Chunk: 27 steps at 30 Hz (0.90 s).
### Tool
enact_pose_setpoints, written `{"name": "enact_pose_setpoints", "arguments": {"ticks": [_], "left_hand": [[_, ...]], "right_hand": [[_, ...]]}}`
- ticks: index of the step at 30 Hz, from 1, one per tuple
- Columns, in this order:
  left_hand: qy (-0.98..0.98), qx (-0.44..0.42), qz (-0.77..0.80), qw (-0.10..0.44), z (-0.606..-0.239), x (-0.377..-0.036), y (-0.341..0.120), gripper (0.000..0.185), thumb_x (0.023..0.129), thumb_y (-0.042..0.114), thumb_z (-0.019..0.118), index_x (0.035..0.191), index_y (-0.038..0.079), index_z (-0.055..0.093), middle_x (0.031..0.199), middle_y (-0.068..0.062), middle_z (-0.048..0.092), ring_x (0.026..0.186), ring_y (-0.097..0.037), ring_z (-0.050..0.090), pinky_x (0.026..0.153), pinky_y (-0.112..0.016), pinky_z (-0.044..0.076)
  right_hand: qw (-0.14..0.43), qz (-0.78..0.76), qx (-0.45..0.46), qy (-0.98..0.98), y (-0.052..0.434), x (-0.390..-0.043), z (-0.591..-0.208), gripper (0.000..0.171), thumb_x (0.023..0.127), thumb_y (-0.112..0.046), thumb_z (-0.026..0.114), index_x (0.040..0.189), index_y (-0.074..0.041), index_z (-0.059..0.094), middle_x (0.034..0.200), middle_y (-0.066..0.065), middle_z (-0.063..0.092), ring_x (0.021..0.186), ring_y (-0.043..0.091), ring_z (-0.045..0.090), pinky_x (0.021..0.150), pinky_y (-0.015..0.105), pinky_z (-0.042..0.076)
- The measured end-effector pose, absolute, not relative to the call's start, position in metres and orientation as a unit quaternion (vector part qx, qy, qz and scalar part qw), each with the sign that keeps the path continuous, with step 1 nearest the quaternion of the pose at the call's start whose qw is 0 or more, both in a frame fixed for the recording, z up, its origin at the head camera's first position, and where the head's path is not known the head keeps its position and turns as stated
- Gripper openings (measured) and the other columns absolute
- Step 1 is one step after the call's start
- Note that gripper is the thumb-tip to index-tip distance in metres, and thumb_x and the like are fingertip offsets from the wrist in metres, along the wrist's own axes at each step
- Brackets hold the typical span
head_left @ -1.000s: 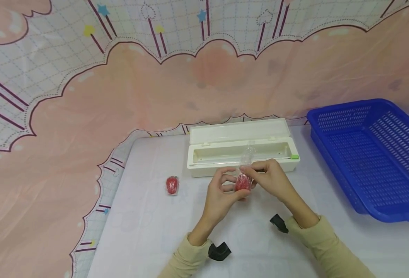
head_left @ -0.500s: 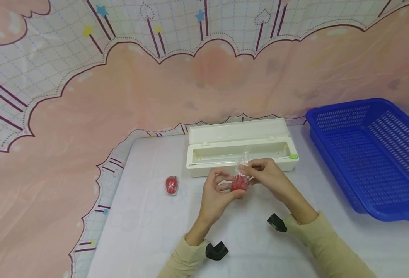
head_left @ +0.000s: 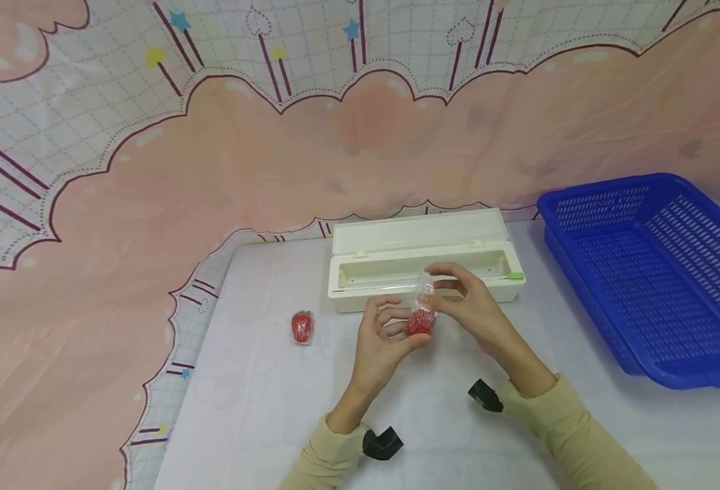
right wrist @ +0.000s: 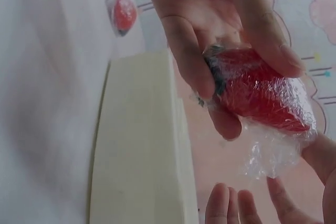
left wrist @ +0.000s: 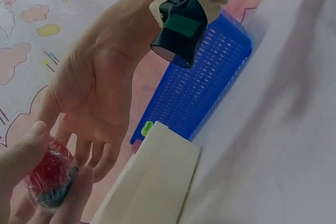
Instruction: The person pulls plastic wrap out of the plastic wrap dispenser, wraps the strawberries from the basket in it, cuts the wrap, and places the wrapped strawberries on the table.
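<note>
A red strawberry (head_left: 421, 321) in cling film, with a dark green cap, is held above the table. My left hand (head_left: 386, 347) grips it between thumb and fingers, its cap end toward the left palm in the right wrist view. Loose cling film (right wrist: 270, 153) hangs off its other end. My right hand (head_left: 471, 309) is at that end: the thumb touches the wrap, while the fingers stand apart from the thumb beyond the film. A second wrapped strawberry (head_left: 302, 327) lies on the table to the left.
Behind the hands stands a long white cling film box (head_left: 421, 231), lid raised, with a green slider (head_left: 516, 276) at its right end. A blue plastic basket (head_left: 593, 340) sits on the right. Patterned cloth (head_left: 262, 156) covers the wall behind the white table.
Both hands and the held strawberry have shifted slightly left. The right fingers have lifted and spread away from the thumb at the film's loose end.
</note>
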State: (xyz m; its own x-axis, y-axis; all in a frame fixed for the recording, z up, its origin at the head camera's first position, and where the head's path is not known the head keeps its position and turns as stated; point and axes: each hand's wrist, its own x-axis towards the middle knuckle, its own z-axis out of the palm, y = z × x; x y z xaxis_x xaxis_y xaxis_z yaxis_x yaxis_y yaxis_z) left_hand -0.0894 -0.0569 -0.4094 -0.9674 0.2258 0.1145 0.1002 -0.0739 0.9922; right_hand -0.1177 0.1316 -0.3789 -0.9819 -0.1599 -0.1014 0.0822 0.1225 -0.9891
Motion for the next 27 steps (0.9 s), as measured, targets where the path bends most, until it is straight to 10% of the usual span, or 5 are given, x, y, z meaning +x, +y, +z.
{"name": "enact_pose_setpoints", "arguments": {"ticks": [17,27], "left_hand": [[0.638,0.092,0.764,0.032,-0.408,-0.09,-0.051,0.069,0.075,0.011,0.086,0.127,0.001,0.042,0.111,-0.01,0.064,0.099,-0.017,0.069,0.084,-0.031,0.059],[0.665,0.075,0.743,0.03,-0.407,-0.094,-0.052,0.066,0.078,0.001,0.083,0.137,0.004,0.052,0.122,-0.01,0.05,0.103,-0.022,0.065,0.081,-0.029,0.059]], "right_hand": [[0.117,-0.647,-0.022,0.753,0.124,-0.109,-0.379,0.037,0.103,-0.027,0.055,0.123,0.002,0.068,0.133,0.017,0.062,0.129,0.034,0.053,0.113,0.062,0.029],[0.085,-0.613,-0.137,0.774,0.123,-0.101,-0.383,0.03,0.097,-0.025,0.066,0.12,-0.007,0.071,0.124,0.009,0.067,0.111,0.024,0.063,0.092,0.025,0.053]]}}
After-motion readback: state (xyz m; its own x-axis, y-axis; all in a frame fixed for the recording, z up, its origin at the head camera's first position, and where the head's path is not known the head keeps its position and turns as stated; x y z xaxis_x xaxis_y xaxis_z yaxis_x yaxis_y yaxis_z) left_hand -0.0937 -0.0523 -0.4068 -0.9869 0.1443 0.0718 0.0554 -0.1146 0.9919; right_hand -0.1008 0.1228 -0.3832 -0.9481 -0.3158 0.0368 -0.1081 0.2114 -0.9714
